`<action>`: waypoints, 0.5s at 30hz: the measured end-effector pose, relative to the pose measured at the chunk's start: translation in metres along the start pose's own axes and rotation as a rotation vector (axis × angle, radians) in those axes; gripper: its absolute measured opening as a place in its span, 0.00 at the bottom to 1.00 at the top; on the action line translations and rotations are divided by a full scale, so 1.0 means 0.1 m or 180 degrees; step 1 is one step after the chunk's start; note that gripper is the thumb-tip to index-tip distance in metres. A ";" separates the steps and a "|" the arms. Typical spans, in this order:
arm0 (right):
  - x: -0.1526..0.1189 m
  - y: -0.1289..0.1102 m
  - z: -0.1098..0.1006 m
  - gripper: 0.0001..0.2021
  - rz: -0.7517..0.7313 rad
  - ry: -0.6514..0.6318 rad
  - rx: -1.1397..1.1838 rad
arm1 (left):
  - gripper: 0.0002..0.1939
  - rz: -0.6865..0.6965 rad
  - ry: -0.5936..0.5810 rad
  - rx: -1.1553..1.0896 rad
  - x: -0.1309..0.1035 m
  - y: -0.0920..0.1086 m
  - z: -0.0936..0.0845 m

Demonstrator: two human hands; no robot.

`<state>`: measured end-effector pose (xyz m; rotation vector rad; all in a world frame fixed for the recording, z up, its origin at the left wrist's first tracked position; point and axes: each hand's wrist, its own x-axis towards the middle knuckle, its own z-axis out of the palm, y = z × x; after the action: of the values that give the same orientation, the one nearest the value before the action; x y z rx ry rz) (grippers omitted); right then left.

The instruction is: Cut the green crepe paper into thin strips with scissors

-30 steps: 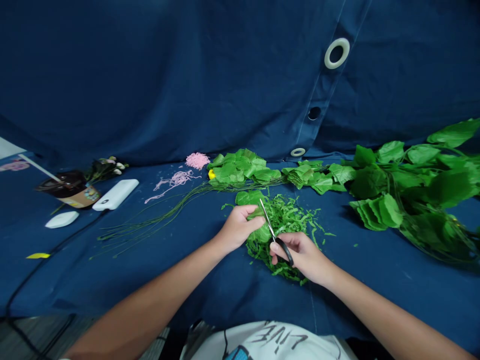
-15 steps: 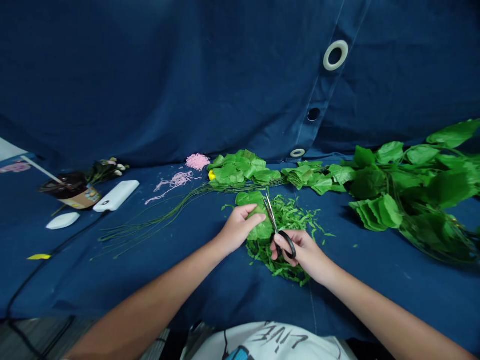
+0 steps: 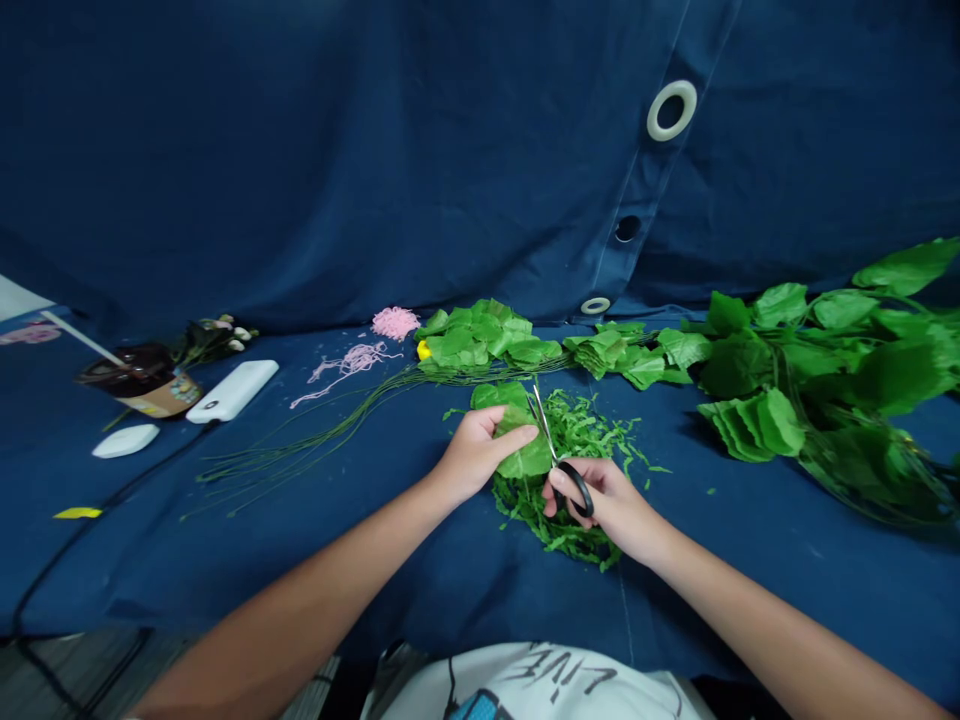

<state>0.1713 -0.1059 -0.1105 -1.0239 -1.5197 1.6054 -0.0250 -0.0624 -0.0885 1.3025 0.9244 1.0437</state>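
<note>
Between thumb and fingers, my left hand (image 3: 484, 447) pinches a green artificial leaf (image 3: 531, 457). My right hand (image 3: 604, 500) is closed around the black handles of a pair of scissors (image 3: 546, 428), whose blades point away from me, slightly parted, at the leaf's right edge. Beneath both hands lies a heap of green leaf trimmings (image 3: 581, 530). Another part of leaf shows just behind my left fingers; whether it is separate I cannot tell. Several thin green stems (image 3: 352, 420) run leftward behind my left hand.
Piled leaves (image 3: 476, 335) lie at the back, and leafy vines (image 3: 832, 370) fill the right. Pink shreds (image 3: 395, 323) sit back left. Further left are a drink cup with a straw (image 3: 142, 380), a white power bank (image 3: 234, 391) with a black cable (image 3: 112, 500), and a white case (image 3: 125, 441).
My left hand has shifted slightly right, turning the leaf it pinches, with its thumb further over the leaf. The scissors have moved very little.
</note>
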 end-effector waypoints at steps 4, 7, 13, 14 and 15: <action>0.00 0.00 -0.01 0.22 -0.0024 0.0034 0.0017 | 0.14 0.0009 0.0085 -0.0051 0.00 0.01 0.00; -0.01 -0.02 -0.01 0.23 0.0011 -0.0048 -0.0060 | 0.13 -0.0114 0.0086 -0.0122 0.00 0.00 -0.01; -0.01 0.00 0.00 0.23 0.0061 -0.0182 -0.0189 | 0.12 0.0133 0.0102 0.0385 -0.02 -0.02 -0.03; -0.01 0.00 0.00 0.23 0.0066 -0.0198 -0.0194 | 0.11 0.0208 0.0132 0.0496 -0.02 -0.02 -0.04; -0.01 0.00 0.00 0.22 0.0072 -0.0212 -0.0195 | 0.11 0.0270 0.0158 0.0603 -0.02 -0.02 -0.04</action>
<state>0.1715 -0.1068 -0.1108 -1.0336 -1.6160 1.6321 -0.0291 -0.0630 -0.0908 1.4893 1.0327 1.0781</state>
